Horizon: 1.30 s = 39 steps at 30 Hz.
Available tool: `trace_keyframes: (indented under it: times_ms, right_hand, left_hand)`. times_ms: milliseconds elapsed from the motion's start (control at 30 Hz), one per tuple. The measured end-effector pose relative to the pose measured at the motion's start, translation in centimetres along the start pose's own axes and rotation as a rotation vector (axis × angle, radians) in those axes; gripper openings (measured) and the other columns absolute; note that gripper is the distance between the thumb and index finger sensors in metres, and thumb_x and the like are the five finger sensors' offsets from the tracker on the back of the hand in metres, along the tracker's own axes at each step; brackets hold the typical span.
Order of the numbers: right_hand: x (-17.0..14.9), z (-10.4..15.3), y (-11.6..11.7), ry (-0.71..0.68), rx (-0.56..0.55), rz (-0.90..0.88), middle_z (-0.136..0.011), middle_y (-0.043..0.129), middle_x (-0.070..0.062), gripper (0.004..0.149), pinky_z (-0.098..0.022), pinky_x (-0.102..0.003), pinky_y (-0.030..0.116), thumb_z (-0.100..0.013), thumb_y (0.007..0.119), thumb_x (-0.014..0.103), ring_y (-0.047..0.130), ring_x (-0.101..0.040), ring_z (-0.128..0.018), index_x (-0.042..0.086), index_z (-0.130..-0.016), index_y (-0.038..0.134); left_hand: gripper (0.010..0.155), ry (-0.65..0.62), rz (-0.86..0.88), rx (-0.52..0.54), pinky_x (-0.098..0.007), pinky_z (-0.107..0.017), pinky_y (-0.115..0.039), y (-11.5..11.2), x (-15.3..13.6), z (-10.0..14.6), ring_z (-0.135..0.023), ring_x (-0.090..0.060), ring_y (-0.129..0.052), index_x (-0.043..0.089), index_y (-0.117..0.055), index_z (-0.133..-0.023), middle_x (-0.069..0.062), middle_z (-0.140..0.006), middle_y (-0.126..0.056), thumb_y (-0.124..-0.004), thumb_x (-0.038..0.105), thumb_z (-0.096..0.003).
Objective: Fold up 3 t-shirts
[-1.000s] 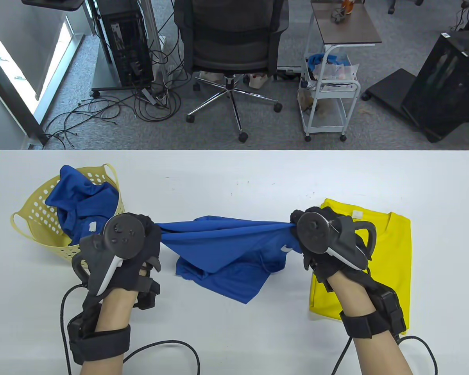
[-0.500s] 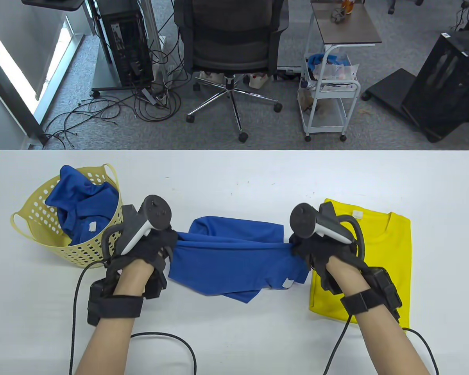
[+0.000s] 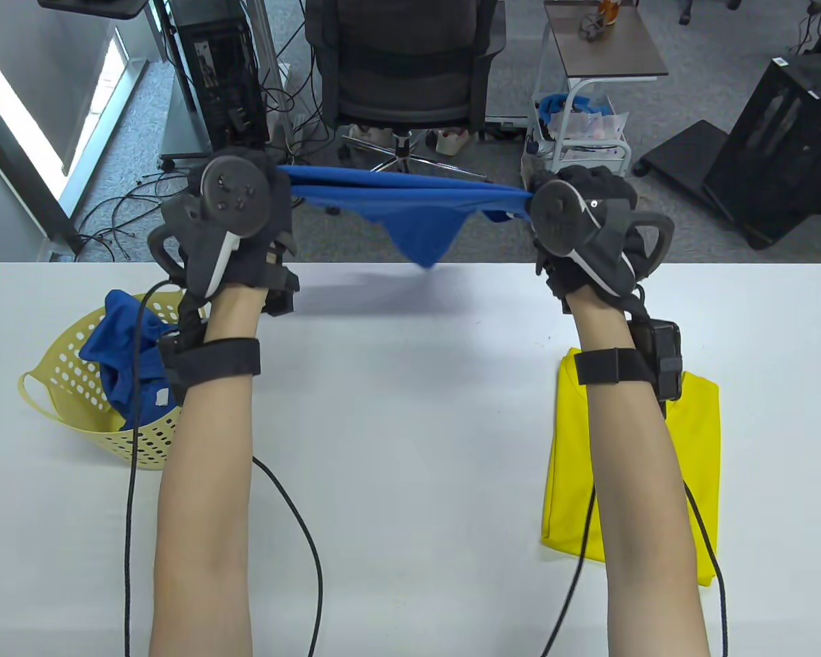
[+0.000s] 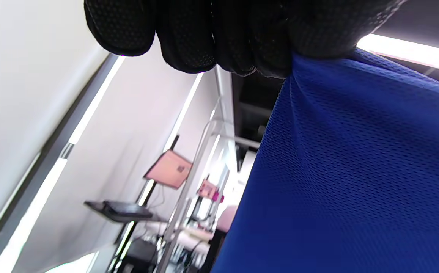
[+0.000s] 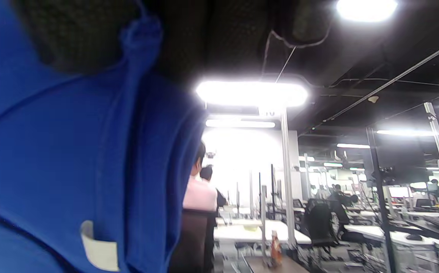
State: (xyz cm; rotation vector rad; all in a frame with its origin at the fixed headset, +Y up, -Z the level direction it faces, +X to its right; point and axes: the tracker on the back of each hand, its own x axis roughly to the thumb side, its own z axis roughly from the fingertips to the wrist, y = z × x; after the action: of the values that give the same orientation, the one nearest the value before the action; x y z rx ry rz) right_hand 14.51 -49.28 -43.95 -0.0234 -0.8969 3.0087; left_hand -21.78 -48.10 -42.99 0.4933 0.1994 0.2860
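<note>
- Holding the blue t-shirt aloft: my left hand grips one end and my right hand grips the other, both raised past the far edge of the table.
- Left hand: in the left wrist view the gloved fingers are curled tight over a bunch of blue mesh fabric.
- Right hand: in the right wrist view the glove closes over a gathered fold of the same cloth; a white label shows lower on the fabric.
- Key relation: the shirt's long axis runs left to right between the hands, nearly level and fairly taut, with a loose point of cloth hanging at the middle above the table's far edge. Neither hand is nearer; each holds an end.
- Judgement: laying the shirt flat calls for both hands to come toward me and down together, so the hanging part lands first on the bare stretch of table.
- Other task items: a folded yellow t-shirt lies on the table under my right forearm; another blue t-shirt sits crumpled in the yellow basket at the left.
</note>
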Motion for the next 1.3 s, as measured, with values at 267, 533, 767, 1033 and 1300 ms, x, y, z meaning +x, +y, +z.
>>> trace_keyframes:
  times_ms: [267,533,767,1033,1300]
  right_hand:
    - [-0.1,10.9,9.5,-0.043,0.474,0.005,-0.072,0.094,0.004,0.039,-0.064,-0.054,0.061,-0.033,0.087,0.040,0.087,-0.029,-0.075,0.031,-0.071,0.088]
    - [0.1,15.9,10.4,-0.081,0.571,-0.016,-0.072,0.093,0.004,0.039,-0.065,-0.055,0.059,-0.034,0.087,0.040,0.086,-0.028,-0.076,0.031,-0.071,0.088]
    - [-0.1,16.6,8.4,-0.117,0.575,-0.040,-0.073,0.093,0.002,0.039,-0.065,-0.054,0.060,-0.035,0.086,0.038,0.087,-0.028,-0.075,0.029,-0.073,0.087]
    - [0.2,16.1,-0.1,-0.164,0.490,-0.022,-0.074,0.092,0.002,0.039,-0.065,-0.055,0.059,-0.036,0.084,0.037,0.086,-0.029,-0.076,0.029,-0.074,0.087]
    - [-0.5,17.0,-4.9,-0.141,0.465,-0.008,-0.075,0.092,0.002,0.039,-0.065,-0.056,0.059,-0.037,0.084,0.037,0.086,-0.030,-0.077,0.029,-0.075,0.087]
  left_hand:
    - [0.037,0.082,-0.111,-0.475,-0.049,-0.066,-0.068,-10.7,-6.1,11.3,-0.079,-0.023,-0.079,0.032,-0.088,-0.074,0.003,-0.080,-0.084,-0.079,0.050,-0.0432]
    - [0.038,0.104,-0.125,-0.616,-0.052,-0.069,-0.065,-10.1,-8.0,15.8,-0.082,-0.024,-0.076,0.031,-0.087,-0.075,0.002,-0.081,-0.083,-0.077,0.051,-0.0437]
    - [0.039,0.078,-0.145,-0.642,-0.051,-0.069,-0.065,-8.0,-7.7,16.7,-0.082,-0.025,-0.076,0.030,-0.087,-0.074,0.001,-0.080,-0.083,-0.076,0.051,-0.0438]
    - [0.039,0.079,-0.122,-0.544,-0.052,-0.069,-0.065,-0.5,-6.3,17.5,-0.081,-0.026,-0.076,0.029,-0.087,-0.074,0.000,-0.079,-0.083,-0.075,0.050,-0.0442]
    - [0.039,0.062,-0.138,-0.492,-0.052,-0.068,-0.065,4.1,-4.3,18.3,-0.080,-0.026,-0.077,0.027,-0.088,-0.074,-0.001,-0.078,-0.084,-0.076,0.051,-0.0447]
